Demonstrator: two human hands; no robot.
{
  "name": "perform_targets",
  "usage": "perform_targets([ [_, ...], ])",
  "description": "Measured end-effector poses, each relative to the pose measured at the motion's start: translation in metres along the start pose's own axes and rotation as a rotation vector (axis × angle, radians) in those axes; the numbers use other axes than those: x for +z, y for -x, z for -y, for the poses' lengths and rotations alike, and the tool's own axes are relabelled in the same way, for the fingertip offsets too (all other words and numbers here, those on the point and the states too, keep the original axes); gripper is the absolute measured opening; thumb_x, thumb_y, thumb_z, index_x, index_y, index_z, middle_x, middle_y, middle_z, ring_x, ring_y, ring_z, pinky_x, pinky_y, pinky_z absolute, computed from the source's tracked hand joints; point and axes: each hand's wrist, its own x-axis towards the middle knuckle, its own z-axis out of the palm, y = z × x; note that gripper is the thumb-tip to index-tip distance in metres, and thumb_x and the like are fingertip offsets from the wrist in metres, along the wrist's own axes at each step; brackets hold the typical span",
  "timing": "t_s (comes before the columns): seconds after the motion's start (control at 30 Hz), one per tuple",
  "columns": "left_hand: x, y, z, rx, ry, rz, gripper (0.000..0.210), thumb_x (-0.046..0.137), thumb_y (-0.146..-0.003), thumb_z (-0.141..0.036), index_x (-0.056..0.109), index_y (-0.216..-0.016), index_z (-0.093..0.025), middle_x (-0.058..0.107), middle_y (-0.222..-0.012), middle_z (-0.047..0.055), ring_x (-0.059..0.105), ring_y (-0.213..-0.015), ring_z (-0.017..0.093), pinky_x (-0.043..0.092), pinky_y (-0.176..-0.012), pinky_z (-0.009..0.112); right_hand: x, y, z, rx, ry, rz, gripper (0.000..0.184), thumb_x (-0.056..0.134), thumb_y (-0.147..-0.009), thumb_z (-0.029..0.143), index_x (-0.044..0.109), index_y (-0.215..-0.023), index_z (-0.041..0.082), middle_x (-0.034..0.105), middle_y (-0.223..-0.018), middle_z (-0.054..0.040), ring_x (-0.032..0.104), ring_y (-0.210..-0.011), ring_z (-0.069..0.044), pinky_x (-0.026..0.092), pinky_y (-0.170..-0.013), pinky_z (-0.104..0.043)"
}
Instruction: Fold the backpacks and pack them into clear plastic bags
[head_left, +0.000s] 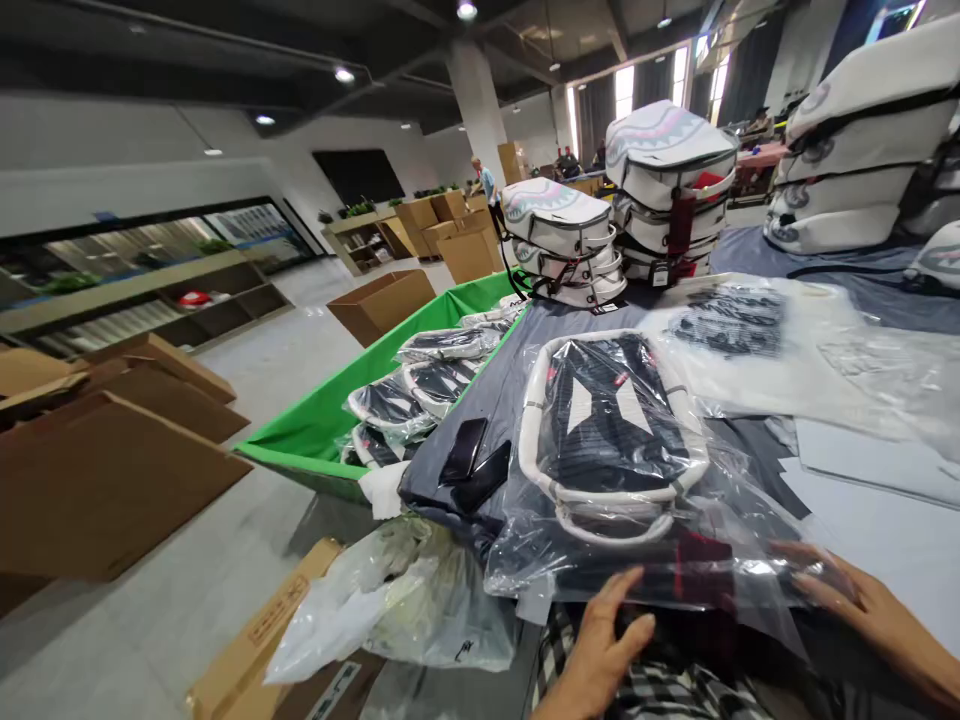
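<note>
A backpack with a black ribbed back panel and white edging lies on the table inside a clear plastic bag. My left hand is at the bag's near edge, thumb and fingers apart, holding nothing I can see. Toward the right, my right hand rests its outstretched fingers on the loose clear plastic. Between the hands, a dark red strip shows through or beside the plastic; its kind is unclear. Two dark phones lie left of the backpack.
Bagged backpacks fill a green-sided bin at the left. Stacked white backpacks stand at the table's back. Plastic bags and white sheets lie to the right. Cartons and a plastic sack are on the left. A person stands far off.
</note>
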Motion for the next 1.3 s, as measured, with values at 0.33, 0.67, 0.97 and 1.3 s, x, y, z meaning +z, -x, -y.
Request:
perform_targets([
  [0.33,0.082,-0.051,-0.045,0.082,-0.033,-0.022,0.037,0.076,-0.074,-0.051,0.073,-0.086,-0.016,0.061,-0.068,-0.002,0.052,-0.065,0.014,0.041,-0.063,0.025,0.058,0.026,0.004,0.072,0.039,-0.175,0.049,0.054,-0.08,0.069,0.073,-0.088,0.025,0.077,-0.079,-0.0072,0.074,-0.071,-0.029,0.06,-0.063,-0.037],
  [0.67,0.082,-0.042,-0.084,0.194,-0.231,0.015,0.023,0.058,-0.077,-0.03,0.049,-0.058,-0.02,0.042,-0.058,-0.005,0.039,-0.061,0.012,0.03,-0.057,0.025,0.057,0.086,0.026,-0.449,0.455,-0.442,0.036,0.036,-0.104,0.037,0.068,-0.098,0.023,0.076,-0.095,-0.0056,0.074,-0.073,-0.017,0.056,-0.061,-0.023],
  [0.97,0.072,-0.046,-0.066,0.47,-0.404,0.37,0.034,0.051,-0.098,-0.041,0.065,-0.119,-0.019,0.07,-0.114,0.009,0.064,-0.104,0.023,0.051,-0.096,0.036,0.084,0.109,0.021,-0.173,0.051,-0.263,0.024,0.052,-0.099,0.044,0.059,-0.115,0.027,0.076,-0.091,-0.0008,0.075,-0.072,-0.02,0.061,-0.062,-0.024],
  [1.3,0.097,-0.084,-0.124,1.338,-1.289,0.917,0.015,0.06,-0.096,-0.017,0.074,-0.095,-0.021,0.072,-0.115,0.009,0.06,-0.118,0.027,0.043,-0.105,0.043,0.102,0.129,-0.013,-0.437,0.397,-0.342,0.055,0.038,-0.092,0.008,0.05,-0.144,0.021,0.075,-0.104,-0.0086,0.074,-0.068,-0.018,0.058,-0.053,-0.023],
])
